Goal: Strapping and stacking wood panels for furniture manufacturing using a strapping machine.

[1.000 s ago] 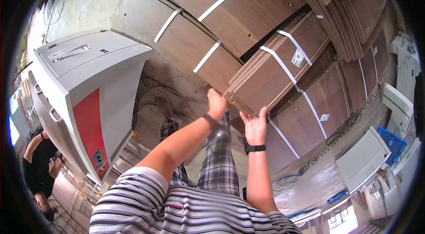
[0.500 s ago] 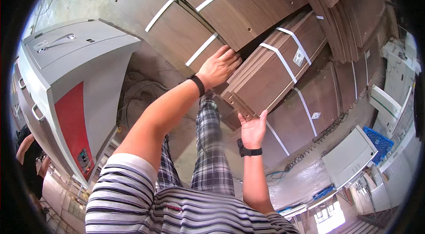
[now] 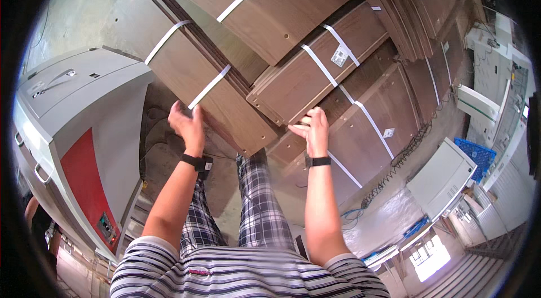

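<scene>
A strapped left bundle (image 3: pixel 231 111) of brown boards lies slantwise over the floor (image 3: pixel 96 10), its near end above a plaid-trousered leg (image 3: pixel 256 199). The left hand (image 3: pixel 186 126) is at its outer edge, grip apart; contact cannot be told. The right hand (image 3: pixel 313 129), thumb and fingers apart, is just beside the near corner of a labelled middle bundle (image 3: pixel 290 88). That one and an upper bundle (image 3: pixel 270 10) crowd the left bundle's right side; a grey machine (image 3: pixel 115 118) blocks its left. Rightward are a coiled cable (image 3: pixel 414 149) and blue crate (image 3: pixel 476 157).
</scene>
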Tool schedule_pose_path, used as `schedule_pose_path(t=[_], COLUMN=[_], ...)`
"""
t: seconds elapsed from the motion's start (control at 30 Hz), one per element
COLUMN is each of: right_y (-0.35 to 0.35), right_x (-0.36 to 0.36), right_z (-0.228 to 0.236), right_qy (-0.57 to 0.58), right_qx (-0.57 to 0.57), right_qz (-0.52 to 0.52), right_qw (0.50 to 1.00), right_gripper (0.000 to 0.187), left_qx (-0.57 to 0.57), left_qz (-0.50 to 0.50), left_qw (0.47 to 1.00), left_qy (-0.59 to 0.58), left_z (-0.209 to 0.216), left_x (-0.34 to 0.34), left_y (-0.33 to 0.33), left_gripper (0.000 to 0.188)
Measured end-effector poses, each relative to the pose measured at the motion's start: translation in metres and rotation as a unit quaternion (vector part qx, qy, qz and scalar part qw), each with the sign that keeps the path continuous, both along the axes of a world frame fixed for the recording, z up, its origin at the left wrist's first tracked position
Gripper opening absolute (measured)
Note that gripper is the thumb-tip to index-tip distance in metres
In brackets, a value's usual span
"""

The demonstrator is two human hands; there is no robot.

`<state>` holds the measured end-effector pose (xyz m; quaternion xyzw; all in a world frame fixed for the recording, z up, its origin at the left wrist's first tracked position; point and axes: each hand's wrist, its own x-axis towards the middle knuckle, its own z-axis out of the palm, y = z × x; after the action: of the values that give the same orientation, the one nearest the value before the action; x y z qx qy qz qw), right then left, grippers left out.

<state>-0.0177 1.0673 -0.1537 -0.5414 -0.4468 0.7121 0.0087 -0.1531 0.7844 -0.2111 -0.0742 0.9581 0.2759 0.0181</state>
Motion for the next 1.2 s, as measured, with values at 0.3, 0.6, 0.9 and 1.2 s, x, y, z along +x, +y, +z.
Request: schedule_pose_path(t=[0.3, 0.6, 0.9, 1.2], right_y=[-0.017, 0.017, 0.023, -0.042], right_x=[-0.012, -0.022, -0.012, 0.069], right_z=[-0.016, -0.023, -0.023, 0.002], right_qy=[-0.213, -0.197, -0.151, -0.082], right_qx=[0.128, 0.141, 0.131, -0.008], right_qz=[0.074, 0.067, 0.026, 0.111], right_qw=[0.966, 0.968, 0.979, 0.990], right_gripper=[0.045, 0.045, 0.044, 0.029], left_qx=[0.477, 0.524, 0.547, 0.432], left_qz=[0.217, 0.165, 0.180, 0.112], left_qw=[0.702, 0.687, 0.691, 0.742], left_qy=[-0.483, -0.476, -0.437, -0.500], left_z=[0.001, 0.009, 0.010, 0.089], left_x=[0.054, 0.046, 0.027, 0.024], left_y=[0.022, 0.052, 0.062, -0.019], left_gripper=[0.072, 0.057, 0.088, 0.086])
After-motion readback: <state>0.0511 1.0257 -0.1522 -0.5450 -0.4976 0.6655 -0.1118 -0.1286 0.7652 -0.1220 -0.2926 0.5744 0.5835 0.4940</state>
